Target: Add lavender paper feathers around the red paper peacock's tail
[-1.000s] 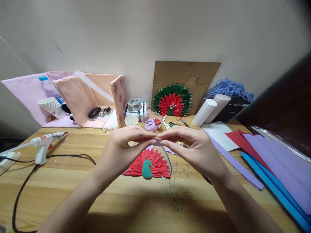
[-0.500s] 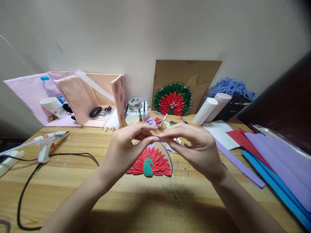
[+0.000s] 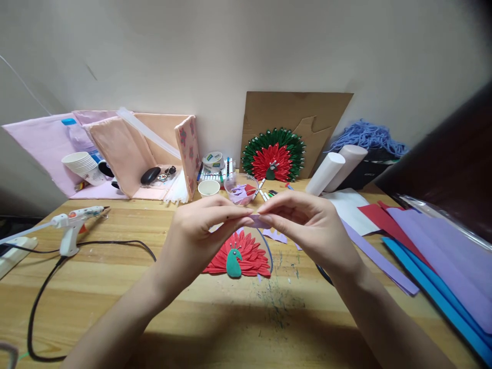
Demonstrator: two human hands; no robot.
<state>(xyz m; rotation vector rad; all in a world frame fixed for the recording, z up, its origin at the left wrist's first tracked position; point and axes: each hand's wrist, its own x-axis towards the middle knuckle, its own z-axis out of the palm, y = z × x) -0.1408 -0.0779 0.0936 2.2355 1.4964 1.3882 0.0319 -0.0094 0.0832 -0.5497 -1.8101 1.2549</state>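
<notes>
Grip narrow, left hand (image 3: pixel 200 220) and right hand (image 3: pixel 313 223) pinch a purple piece (image 3: pixel 260 221) (more exposed than moments earlier, seemingly still mid-work) over the tabletop (image 3: pixel 192 312), short of its far edge.

Your right fingers (image 3: pixel 272 220) shifted away from your left fingers (image 3: pixel 242 222); purple strip (image 3: pixel 257 222), nearly hidden moment ago, now exposed between them.

Between your forearms, bare tabletop (image 3: pixel 184 323) gives you passage up to the red paper peacock (image 3: pixel 249 256); a purple piece (image 3: pixel 260 221) bridges the gap between your left hand (image 3: pixel 202 223) and right hand (image 3: pixel 309 225); the glue gun (image 3: pixel 71 233) and black cord (image 3: pixel 115 242) obstruct your left; blue sheets (image 3: pixel 438 297) line your right; paper cup (image 3: pixel 209 189) and clear bowl (image 3: pixel 229 195) stand beyond your hands.
</notes>
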